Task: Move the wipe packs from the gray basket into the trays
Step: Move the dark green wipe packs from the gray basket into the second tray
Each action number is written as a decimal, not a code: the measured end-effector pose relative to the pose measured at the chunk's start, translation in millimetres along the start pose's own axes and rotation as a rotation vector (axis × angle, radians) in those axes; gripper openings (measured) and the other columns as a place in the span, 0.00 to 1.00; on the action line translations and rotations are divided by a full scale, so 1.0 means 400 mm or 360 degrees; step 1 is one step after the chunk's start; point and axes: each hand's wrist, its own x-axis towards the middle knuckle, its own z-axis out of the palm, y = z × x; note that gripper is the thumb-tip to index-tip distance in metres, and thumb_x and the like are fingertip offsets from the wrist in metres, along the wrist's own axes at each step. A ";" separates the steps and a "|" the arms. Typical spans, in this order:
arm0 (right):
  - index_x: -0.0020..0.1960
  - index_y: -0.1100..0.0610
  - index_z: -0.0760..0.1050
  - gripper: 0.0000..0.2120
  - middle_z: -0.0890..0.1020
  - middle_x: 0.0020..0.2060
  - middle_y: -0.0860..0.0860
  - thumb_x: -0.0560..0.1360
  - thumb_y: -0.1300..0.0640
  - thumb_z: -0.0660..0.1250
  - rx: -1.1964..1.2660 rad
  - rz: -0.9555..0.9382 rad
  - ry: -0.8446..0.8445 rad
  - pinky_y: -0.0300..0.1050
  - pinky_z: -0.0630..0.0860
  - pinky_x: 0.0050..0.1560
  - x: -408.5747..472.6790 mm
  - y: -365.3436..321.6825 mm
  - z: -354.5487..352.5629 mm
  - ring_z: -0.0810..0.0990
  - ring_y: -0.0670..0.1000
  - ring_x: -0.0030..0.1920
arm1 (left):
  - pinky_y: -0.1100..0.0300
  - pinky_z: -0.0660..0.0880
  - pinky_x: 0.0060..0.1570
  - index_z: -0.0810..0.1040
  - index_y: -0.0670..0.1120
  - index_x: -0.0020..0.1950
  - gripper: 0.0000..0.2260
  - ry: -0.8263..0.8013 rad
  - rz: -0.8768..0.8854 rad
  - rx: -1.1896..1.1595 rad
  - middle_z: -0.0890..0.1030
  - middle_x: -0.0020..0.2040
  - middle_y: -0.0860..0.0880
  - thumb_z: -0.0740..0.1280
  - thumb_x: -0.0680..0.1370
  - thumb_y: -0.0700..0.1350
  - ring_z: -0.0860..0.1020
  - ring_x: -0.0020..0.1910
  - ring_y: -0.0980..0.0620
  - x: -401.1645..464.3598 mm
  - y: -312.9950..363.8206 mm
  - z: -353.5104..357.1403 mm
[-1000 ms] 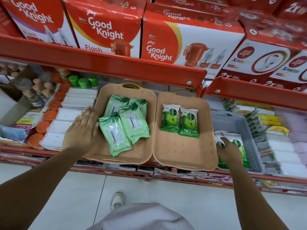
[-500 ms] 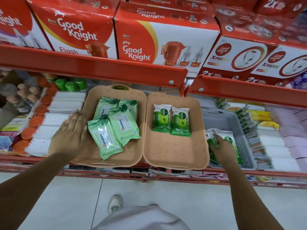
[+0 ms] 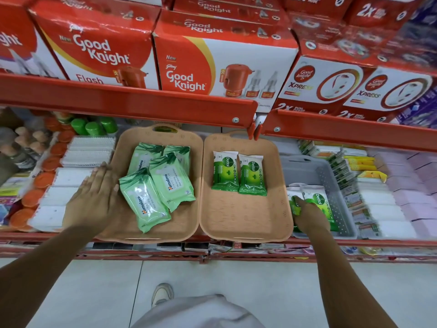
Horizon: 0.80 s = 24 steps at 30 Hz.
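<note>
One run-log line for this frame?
right hand: gripping Dettol pack in gray basket | left hand: flat on left tray rim

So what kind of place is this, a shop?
Most likely a shop aisle: red shelves carry rows of boxed Good Knight repellent, and below, trays hold Dettol wipe packs beside other stacked goods.

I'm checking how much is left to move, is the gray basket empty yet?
Not empty. The gray basket still holds Dettol packs at its near end, with the right hand on them; how many is hidden.
</note>
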 end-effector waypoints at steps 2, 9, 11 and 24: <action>0.74 0.45 0.62 0.29 0.75 0.65 0.58 0.75 0.56 0.65 -0.0010 -0.0016 0.0005 0.53 0.76 0.50 -0.004 0.002 0.000 0.78 0.61 0.58 | 0.49 0.55 0.71 0.62 0.40 0.73 0.27 0.0003 0.0000 -0.0005 0.63 0.74 0.40 0.45 0.79 0.53 0.60 0.73 0.42 0.000 -0.001 0.001; 0.74 0.44 0.62 0.28 0.76 0.66 0.55 0.76 0.54 0.66 0.0029 -0.0026 0.0041 0.52 0.78 0.52 -0.009 0.002 -0.008 0.79 0.59 0.58 | 0.50 0.53 0.71 0.61 0.41 0.73 0.27 -0.0010 0.0011 -0.0012 0.62 0.74 0.40 0.44 0.79 0.54 0.59 0.73 0.42 0.001 -0.006 0.004; 0.73 0.45 0.64 0.28 0.77 0.65 0.55 0.74 0.53 0.67 0.0097 -0.0016 0.0042 0.51 0.78 0.51 -0.010 0.003 -0.012 0.80 0.58 0.56 | 0.54 0.51 0.72 0.61 0.41 0.73 0.27 -0.0020 0.0012 -0.0011 0.62 0.74 0.40 0.44 0.79 0.54 0.59 0.73 0.42 0.001 -0.010 0.005; 0.67 0.50 0.74 0.27 0.83 0.46 0.57 0.70 0.60 0.73 0.1135 0.0123 0.0090 0.58 0.78 0.57 0.013 0.057 -0.071 0.82 0.61 0.50 | 0.62 0.44 0.71 0.61 0.40 0.73 0.26 0.0051 0.0031 0.0014 0.63 0.74 0.38 0.46 0.79 0.53 0.60 0.73 0.41 0.002 -0.011 0.009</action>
